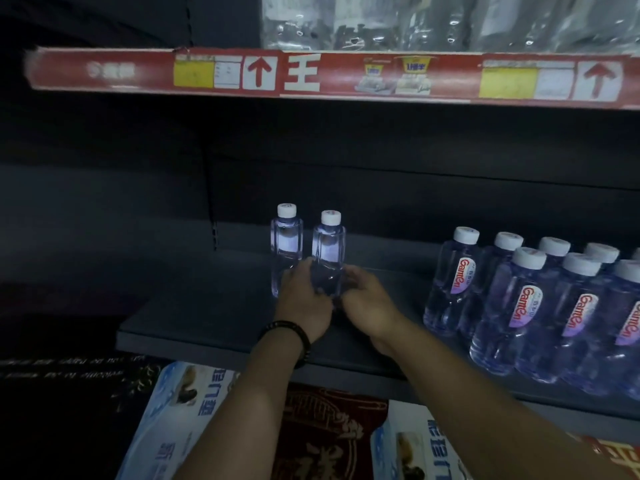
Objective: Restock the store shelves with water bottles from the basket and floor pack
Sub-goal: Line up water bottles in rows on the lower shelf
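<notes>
Two small clear water bottles with white caps stand side by side on the dark shelf (207, 320), left of centre. The left bottle (286, 242) stands free. The right bottle (329, 249) has both my hands at its lower half. My left hand (304, 301), with a dark bead bracelet on its wrist, wraps its fingers round the bottle's left side. My right hand (367, 304) curls its fingers against the bottle's right side. The base of this bottle is hidden behind my hands.
A group of several labelled bottles (519, 306) fills the shelf's right part, with a bare gap between it and my hands. A red price strip (311, 76) fronts the upper shelf, which carries wrapped bottle packs (415, 22). Blue-and-white packs (180, 410) lie below the shelf.
</notes>
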`<state>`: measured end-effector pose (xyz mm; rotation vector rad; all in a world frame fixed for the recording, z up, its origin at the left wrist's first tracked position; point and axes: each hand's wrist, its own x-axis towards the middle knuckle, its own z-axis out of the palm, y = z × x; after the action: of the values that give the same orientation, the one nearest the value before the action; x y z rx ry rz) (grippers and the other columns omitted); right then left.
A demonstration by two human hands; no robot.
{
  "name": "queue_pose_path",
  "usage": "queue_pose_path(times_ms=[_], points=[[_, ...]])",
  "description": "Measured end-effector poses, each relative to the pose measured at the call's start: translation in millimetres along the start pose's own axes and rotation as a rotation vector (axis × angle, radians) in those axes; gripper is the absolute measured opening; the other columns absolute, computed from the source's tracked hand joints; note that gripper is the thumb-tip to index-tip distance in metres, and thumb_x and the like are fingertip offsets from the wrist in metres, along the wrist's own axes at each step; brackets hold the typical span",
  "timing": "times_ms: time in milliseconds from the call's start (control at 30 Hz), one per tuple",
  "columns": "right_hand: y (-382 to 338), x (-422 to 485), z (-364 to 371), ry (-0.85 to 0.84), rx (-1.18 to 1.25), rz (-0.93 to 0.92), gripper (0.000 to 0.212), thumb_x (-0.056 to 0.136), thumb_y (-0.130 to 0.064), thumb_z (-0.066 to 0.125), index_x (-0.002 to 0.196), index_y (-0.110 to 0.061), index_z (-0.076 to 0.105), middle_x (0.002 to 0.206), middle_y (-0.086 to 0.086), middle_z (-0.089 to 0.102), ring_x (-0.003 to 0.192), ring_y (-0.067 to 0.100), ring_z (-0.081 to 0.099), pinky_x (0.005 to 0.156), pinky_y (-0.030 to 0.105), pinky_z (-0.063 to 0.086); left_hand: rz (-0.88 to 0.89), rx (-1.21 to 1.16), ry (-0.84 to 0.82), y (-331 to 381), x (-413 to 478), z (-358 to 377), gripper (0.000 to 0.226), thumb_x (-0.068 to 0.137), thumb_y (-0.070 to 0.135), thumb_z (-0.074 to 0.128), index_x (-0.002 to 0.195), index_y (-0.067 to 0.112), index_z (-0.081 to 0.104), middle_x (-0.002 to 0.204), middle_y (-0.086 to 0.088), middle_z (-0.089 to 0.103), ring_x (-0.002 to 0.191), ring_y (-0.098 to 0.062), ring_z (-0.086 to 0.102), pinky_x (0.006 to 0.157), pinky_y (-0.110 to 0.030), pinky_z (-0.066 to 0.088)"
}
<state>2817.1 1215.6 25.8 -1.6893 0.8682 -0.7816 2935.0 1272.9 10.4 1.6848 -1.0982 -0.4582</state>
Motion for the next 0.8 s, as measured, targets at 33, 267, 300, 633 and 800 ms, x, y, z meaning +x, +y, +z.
queue_pose_path(times_ms=[33,267,300,633,800], points=[[4.2,-4.7,-4.9,0.000,0.003,-0.006,0.029,0.090,0.001,0.064,0.114,-0.011,0.073,0.106,0.010,0.080,0.102,0.025,0.076,0.090,0.039,0.062,0.003,0.008,-0.017,1.3,-1.3,-0.6,0.058,0.101,0.004,0.049,0.154,0.027,0.042,0.146,0.002,0.042,0.133,-0.015,0.047,0.118,-0.036,0.041],[16.8,-55.9,-45.4,0.058,-0.052,-0.045,0.039,0.082,-0.004,0.072,0.116,-0.024,0.071,0.107,-0.003,0.079,0.107,0.017,0.074,0.103,0.046,0.057,0.052,-0.060,-0.221,21.8,-20.5,6.1,0.039,0.101,0.004,0.056,0.128,0.031,0.059,0.110,0.020,0.065,0.104,0.005,0.060,0.084,-0.006,0.046],[15.9,-64.8,-49.2,0.062,-0.074,-0.063,0.040,0.086,0.002,0.069,0.115,-0.026,0.071,0.107,-0.004,0.079,0.107,0.015,0.074,0.103,0.044,0.058,0.058,-0.074,-0.244,24.5,-24.2,10.0,0.039,0.101,0.004,0.057,0.128,0.032,0.056,0.108,0.022,0.063,0.102,0.009,0.058,0.080,-0.004,0.045],[26.3,-126.1,-72.7,0.048,-0.540,-0.169,0.065,0.103,-0.009,0.060,0.155,-0.036,0.034,0.157,-0.024,0.017,0.146,-0.012,0.007,0.104,-0.011,0.001,0.035,-0.232,-0.343,36.4,-37.2,48.7,0.022,0.106,0.020,0.049,0.123,0.030,0.059,0.122,-0.001,0.072,0.117,-0.019,0.069,0.109,-0.051,0.052],[42.8,-141.0,-85.0,0.027,-0.674,-0.236,0.083,0.103,-0.017,0.063,0.169,-0.028,0.014,0.173,-0.022,-0.012,0.162,0.007,0.000,0.126,0.017,0.009,0.027,-0.255,-0.362,42.0,-38.7,63.1,0.031,0.111,0.013,0.044,0.126,0.027,0.067,0.119,-0.001,0.077,0.114,-0.019,0.072,0.107,-0.048,0.054]])
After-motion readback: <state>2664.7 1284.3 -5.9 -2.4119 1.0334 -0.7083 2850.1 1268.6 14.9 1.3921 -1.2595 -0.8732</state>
